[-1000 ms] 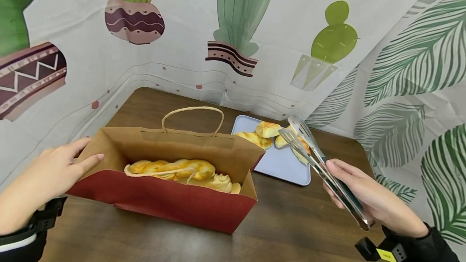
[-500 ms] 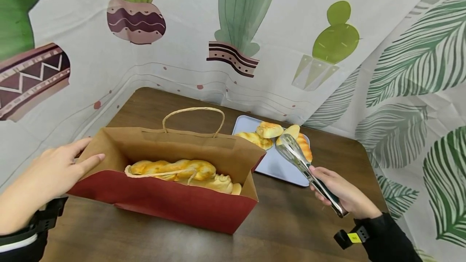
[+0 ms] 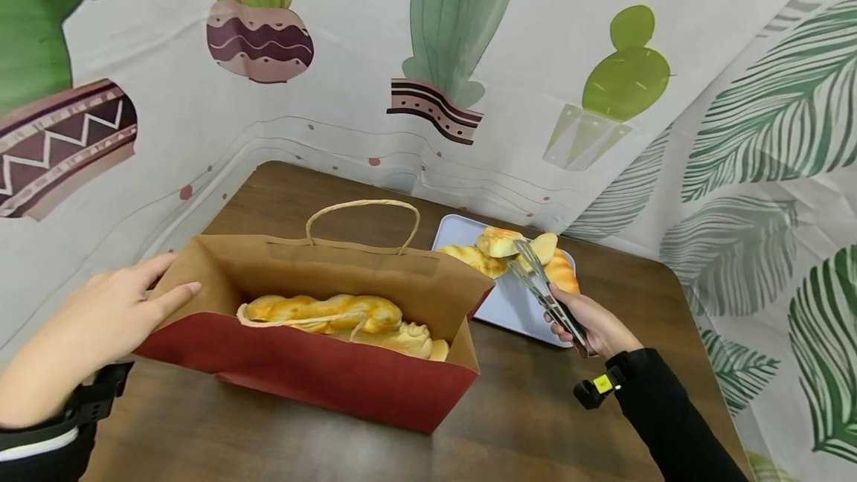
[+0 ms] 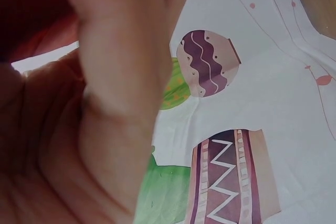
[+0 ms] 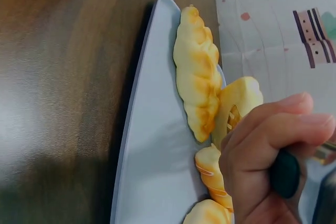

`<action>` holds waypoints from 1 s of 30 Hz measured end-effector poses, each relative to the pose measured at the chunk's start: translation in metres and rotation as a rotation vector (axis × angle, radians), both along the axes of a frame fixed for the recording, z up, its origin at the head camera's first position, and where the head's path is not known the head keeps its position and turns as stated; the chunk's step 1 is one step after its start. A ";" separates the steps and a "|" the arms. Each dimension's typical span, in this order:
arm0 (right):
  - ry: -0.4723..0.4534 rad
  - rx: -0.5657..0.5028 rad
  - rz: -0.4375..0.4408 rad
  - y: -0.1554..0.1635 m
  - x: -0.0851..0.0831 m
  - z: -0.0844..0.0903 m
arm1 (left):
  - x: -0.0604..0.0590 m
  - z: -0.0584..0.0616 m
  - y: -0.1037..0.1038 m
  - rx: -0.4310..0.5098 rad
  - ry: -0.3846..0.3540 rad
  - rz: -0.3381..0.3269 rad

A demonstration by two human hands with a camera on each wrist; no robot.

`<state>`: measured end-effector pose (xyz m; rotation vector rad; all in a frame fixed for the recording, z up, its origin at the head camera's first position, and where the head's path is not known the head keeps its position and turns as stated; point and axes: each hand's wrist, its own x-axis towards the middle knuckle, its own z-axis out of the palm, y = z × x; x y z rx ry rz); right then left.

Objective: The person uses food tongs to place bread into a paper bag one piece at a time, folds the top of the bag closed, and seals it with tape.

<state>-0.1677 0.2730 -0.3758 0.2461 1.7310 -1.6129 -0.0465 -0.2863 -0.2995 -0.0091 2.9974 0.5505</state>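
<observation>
A paper bag [image 3: 315, 370], red outside and brown inside, stands open on the brown table [image 3: 522, 407]. A long braided loaf [image 3: 321, 311] lies in it. My left hand [image 3: 134, 300] rests with straight fingers on the bag's left end; in the left wrist view the hand [image 4: 79, 108] fills the frame. My right hand [image 3: 589, 322] grips metal tongs [image 3: 542, 288], whose tips reach the pastries [image 3: 498, 242] on a pale blue tray [image 3: 515, 307]. In the right wrist view my fingers [image 5: 262, 150] curl round the dark handle beside a braided pastry [image 5: 197, 93] on the tray [image 5: 142, 150].
A curtain printed with cacti and leaves [image 3: 442, 43] hangs close behind and right of the table. The bag's twine handle [image 3: 364, 205] stands up at its far side. Bare tabletop lies in front of the bag and right of the tray.
My right hand has moved forward and left with the tongs, bringing their tips down onto the pastries on the tray. My left hand stays on the bag.
</observation>
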 end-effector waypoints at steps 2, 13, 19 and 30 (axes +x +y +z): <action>-0.009 -0.016 -0.004 0.000 -0.005 -0.003 | 0.000 0.002 0.002 0.003 -0.003 -0.004; -0.074 -0.049 -0.032 -0.007 -0.027 -0.012 | 0.001 0.006 0.005 0.001 0.000 -0.001; -0.018 0.011 0.005 -0.010 -0.033 -0.015 | 0.000 0.004 0.005 0.001 0.020 -0.002; 0.124 0.162 0.023 -0.011 -0.030 -0.016 | 0.002 0.008 0.006 -0.006 0.027 -0.010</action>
